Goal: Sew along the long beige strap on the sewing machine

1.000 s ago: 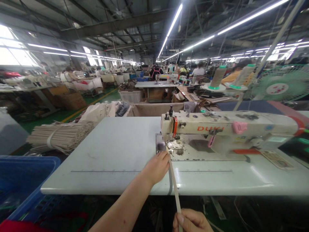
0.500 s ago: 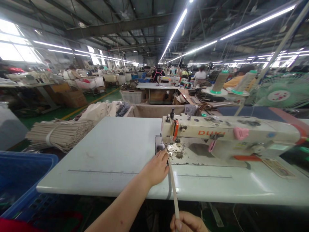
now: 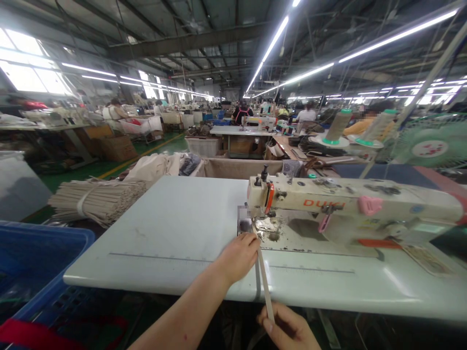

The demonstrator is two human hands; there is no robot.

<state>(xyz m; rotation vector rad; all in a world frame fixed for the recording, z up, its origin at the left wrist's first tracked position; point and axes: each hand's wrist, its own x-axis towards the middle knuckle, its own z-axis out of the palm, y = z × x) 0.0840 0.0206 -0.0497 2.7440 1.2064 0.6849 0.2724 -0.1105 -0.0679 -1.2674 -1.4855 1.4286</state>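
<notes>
While our left hand (image 3: pixel 241 255) sits up close to the needle end of the machine (image 3: pixel 350 194), our right hand (image 3: pixel 288 325) holds the low end of the strip (image 3: pixel 265 284), and what we seem to have in hand is lining that strip up for stitching. Our right grip is a pinch, thumb against fingers, with the strip caught between them just off the front edge of the worktop (image 3: pixel 164 228). Up top, our left fingers touch the strip, but whether they pinch it or merely press it down, we cannot tell. The next move, as we judge it, calls for a straight feed: left fingertips steady and clear of the needle, right hand giving just enough slack.

And the strip itself? Pale, narrow and flat, it runs from beneath our left fingers, across the worktop and over its front edge, slanting a little rightward down to the pinch. It looks fairly taut, with no twist that we can spot. Whether its top end lies under the machine's foot, our own fingers and the small scale leave us unsure.
</notes>
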